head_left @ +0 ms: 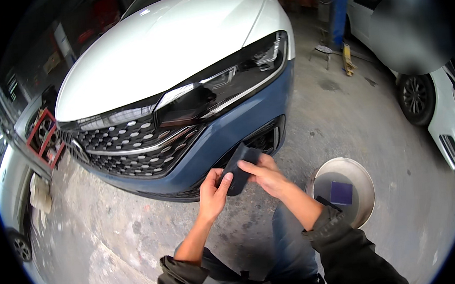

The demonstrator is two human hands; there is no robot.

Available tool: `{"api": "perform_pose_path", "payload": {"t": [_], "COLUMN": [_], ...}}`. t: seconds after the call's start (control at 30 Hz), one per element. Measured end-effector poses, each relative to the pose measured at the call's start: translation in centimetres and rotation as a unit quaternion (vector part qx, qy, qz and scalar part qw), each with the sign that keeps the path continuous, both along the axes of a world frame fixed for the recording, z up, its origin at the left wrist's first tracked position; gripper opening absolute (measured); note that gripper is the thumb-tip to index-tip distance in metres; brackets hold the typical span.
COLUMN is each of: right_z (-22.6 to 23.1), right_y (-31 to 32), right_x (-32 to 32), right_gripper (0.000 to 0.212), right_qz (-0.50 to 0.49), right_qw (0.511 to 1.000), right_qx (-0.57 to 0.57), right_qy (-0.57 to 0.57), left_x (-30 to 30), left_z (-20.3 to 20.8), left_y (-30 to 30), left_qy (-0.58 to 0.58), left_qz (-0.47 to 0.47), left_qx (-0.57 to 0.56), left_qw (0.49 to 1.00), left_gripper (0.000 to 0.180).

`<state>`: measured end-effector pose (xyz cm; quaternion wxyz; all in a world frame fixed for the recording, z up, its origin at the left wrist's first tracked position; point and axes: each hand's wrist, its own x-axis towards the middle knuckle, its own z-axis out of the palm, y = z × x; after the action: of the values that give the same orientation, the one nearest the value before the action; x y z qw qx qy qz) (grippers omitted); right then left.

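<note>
My left hand [213, 193] and my right hand [267, 176] both grip a dark grey strip of sandpaper [239, 178]. Both thumbs press on its upper face, and the fingers behind it are partly hidden. The strip is held in the air at a slant, in front of the blue-grey front bumper [227, 130] of a white car [179, 35]. Beyond my hands is the dark lower side grille [267, 138]. To the right of my right forearm, a round bucket [369, 185] stands on the floor with a purple square pad [341, 193] inside.
A dark headlight [224, 85] and a patterned grille [139, 145] are set in the car's front. Another white car [447, 113] stands at right, near a blue post [340, 10] and a small stool [322, 50]. A red rack [44, 137] is at left.
</note>
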<state>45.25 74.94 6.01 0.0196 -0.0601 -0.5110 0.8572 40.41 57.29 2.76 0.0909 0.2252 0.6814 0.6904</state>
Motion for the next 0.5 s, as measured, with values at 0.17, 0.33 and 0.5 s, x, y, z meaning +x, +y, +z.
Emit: {"api": "perform_pose_path", "payload": {"t": [0.17, 0.33, 0.5], "right_z": [-1.0, 3.4, 3.5], "right_y": [2.6, 3.8, 8.3], "right_x": [1.4, 0.5, -6.3], "right_gripper": [0.035, 0.040, 0.050], "right_qz": [0.075, 0.005, -0.047], "right_qw": [0.988, 0.840, 0.411], "right_qx": [0.074, 0.520, 0.766], "right_qy": [-0.113, 0.154, 0.491], "left_x": [-1.1, -6.9, -13.1], "left_z": [1.3, 3.4, 2.7], "left_y": [0.4, -1.7, -3.6], "left_qy": [0.256, 0.578, 0.717], "left_qz": [0.004, 0.092, 0.028], "left_qx": [-0.196, -0.314, -0.378], "left_qw": [0.947, 0.748, 0.585], "left_gripper": [0.018, 0.023, 0.038]}}
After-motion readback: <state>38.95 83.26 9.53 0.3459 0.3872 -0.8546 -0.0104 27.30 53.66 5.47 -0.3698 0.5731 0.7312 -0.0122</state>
